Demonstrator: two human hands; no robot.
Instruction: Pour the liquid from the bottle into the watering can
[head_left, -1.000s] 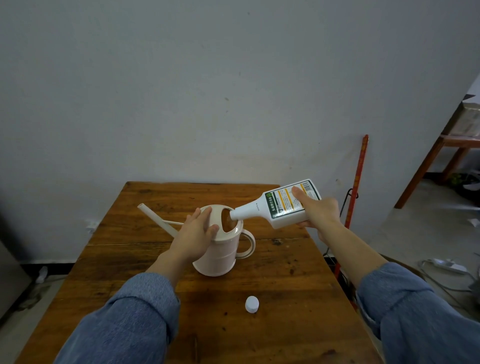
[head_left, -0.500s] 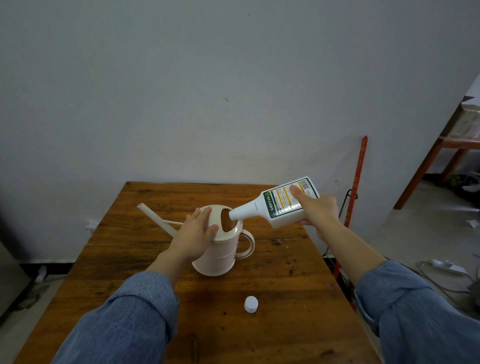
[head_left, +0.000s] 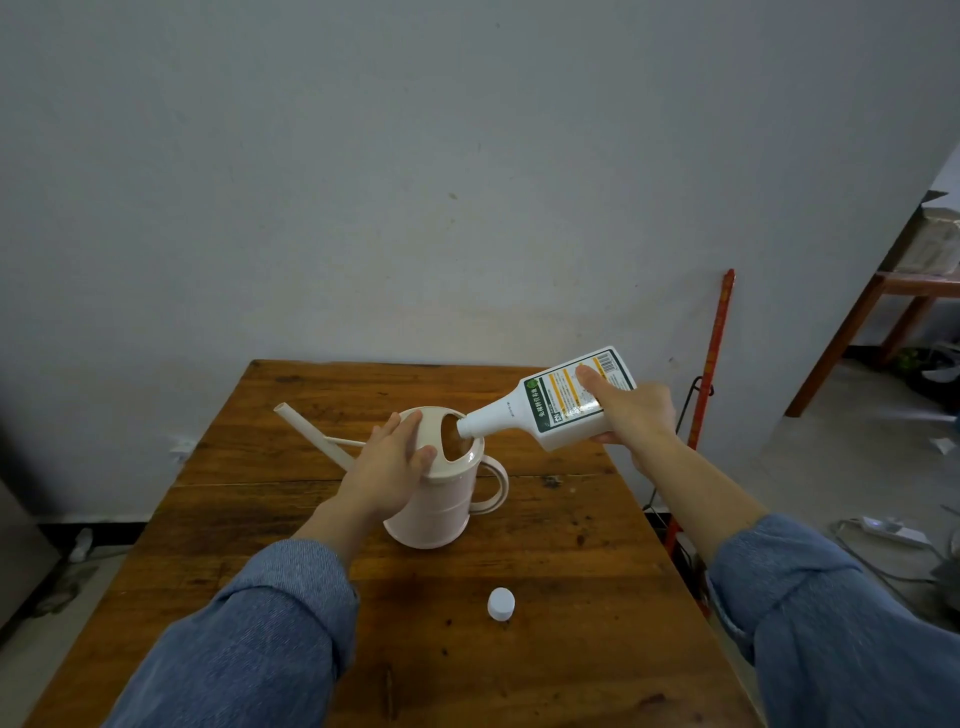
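Nearest on the wooden table (head_left: 571, 597): loose white cap (head_left: 501, 604), well apart from everything, bottle is open. Behind it, mid-table, pale pink watering can (head_left: 436, 499) stands upright, loop handle to the right, long spout running far-left. Left hand (head_left: 387, 467) lies flat and spread on the can's lid and left shoulder, steadying it, not wrapped around it. Right hand (head_left: 631, 415) is closed around the body of the white bottle (head_left: 558, 402), thumb on the label. Bottle tilted neck-down toward the left, mouth sitting at or just inside the far-right edge of the can's top opening. No stream can be made out; brown shows inside the opening.

Judgement: pour in progress. Risks: mouth is near the rim, so a small drift right sends liquid down the can's outside onto the table; steeper tilt could glug and splash; left hand only presses, so a nudge from the bottle neck could shift the can.
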